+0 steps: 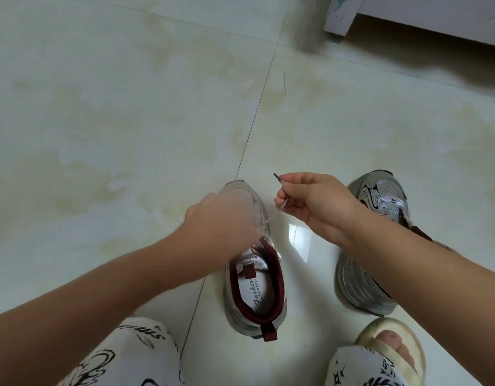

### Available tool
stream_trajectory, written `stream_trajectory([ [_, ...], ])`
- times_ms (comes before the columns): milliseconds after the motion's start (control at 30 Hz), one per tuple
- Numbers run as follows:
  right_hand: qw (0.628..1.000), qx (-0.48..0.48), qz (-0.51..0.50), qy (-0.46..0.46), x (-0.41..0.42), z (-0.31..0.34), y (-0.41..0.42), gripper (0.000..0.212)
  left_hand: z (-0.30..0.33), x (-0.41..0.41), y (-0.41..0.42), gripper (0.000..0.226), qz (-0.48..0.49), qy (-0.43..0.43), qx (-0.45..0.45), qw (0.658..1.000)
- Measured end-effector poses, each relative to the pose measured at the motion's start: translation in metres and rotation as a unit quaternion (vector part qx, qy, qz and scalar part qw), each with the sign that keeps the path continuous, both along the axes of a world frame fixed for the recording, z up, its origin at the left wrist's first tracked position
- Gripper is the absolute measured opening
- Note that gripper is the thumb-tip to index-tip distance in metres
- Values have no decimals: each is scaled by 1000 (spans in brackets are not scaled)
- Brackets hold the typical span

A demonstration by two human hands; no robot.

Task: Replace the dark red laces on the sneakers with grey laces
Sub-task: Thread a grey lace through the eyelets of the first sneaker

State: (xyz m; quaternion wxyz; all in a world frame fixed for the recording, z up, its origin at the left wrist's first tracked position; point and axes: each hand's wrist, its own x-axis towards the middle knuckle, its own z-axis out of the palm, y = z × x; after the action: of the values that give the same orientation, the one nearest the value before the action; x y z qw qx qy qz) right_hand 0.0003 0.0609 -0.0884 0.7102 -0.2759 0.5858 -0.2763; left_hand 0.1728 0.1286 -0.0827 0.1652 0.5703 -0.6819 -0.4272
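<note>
From the head camera, the right hand (314, 203) pinches the grey lace (271, 215) near its tip, drawn taut from the near sneaker (254, 277) on the floor (129, 121). The left hand (221, 218) rests over the eyelets; its fingers are hidden. Relacing looks underway; next, thread the following eyelet.

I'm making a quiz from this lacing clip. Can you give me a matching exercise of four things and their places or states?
Things:
1. right hand
2. left hand
3. near sneaker
4. far sneaker

States:
A. lying on its side, partly behind the right forearm
B. pinching the grey lace near its tip
C. upright, opening facing the camera
D. down on the near sneaker's lacing area

Pairs: 1-B, 2-D, 3-C, 4-A
</note>
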Motion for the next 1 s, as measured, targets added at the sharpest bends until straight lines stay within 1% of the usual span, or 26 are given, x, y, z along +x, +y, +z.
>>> stream_trajectory([
  [33,1000,-20,18,16,-2,-1,3,14,7,6,-2,40,23,42,5,999],
  [67,996,-52,48,47,-5,-2,6,15,10,12,-3,46,40,56,-2,998],
  [100,986,-99,97,98,-8,-3,9,17,12,18,-5,52,54,37,-13,998],
  [133,962,-154,162,159,-12,-5,11,19,10,24,-6,53,67,-5,-23,997],
  [167,925,-205,235,217,-14,-5,15,21,8,28,-7,50,78,-69,-23,994],
  [200,880,-249,304,267,-16,-7,19,19,5,31,-7,44,78,-150,-20,985],
  [233,832,-288,361,306,-17,-8,23,16,1,33,-7,34,76,-230,-27,970],
  [267,785,-333,397,339,-19,-11,27,11,-4,34,-5,21,74,-285,-43,955],
  [300,741,-380,415,366,-21,-15,31,8,-7,34,-2,8,66,-323,-64,942],
  [333,706,-413,429,384,-22,-18,36,7,-11,32,2,6,57,-338,-89,935],
  [367,687,-430,436,391,-23,-20,40,6,-15,28,5,9,53,-320,-114,939],
  [400,680,-438,438,394,-24,-22,42,6,-16,22,8,7,48,-286,-146,946],
  [433,678,-440,437,396,-25,-22,43,6,-14,13,10,2,36,-265,-164,949],
  [533,665,-456,433,402,-22,-22,42,4,-13,-17,16,17,22,-217,-85,972],
  [600,658,-461,440,401,-20,-23,42,3,-18,-30,16,26,28,-227,-43,973],
  [700,673,-436,457,386,-14,-19,44,8,-24,-41,16,30,43,-230,2,972],
  [733,688,-409,463,381,-12,-19,44,9,-27,-41,16,28,50,-226,9,973],
  [800,774,-319,424,345,-13,-19,44,6,-29,-40,17,23,68,-211,18,975],
  [833,815,-279,389,327,-12,-20,44,13,-29,-40,18,20,72,-204,20,976],
  [867,846,-249,352,314,-13,-20,44,20,-30,-39,18,19,72,-200,17,977],
  [900,865,-224,329,306,-13,-21,44,23,-30,-39,19,19,70,-200,17,977],
  [933,870,-212,322,306,-13,-20,45,21,-31,-39,19,19,71,-201,19,977],
  [1000,861,-218,328,321,-12,-18,50,10,-31,-41,19,18,80,-198,23,977],
])
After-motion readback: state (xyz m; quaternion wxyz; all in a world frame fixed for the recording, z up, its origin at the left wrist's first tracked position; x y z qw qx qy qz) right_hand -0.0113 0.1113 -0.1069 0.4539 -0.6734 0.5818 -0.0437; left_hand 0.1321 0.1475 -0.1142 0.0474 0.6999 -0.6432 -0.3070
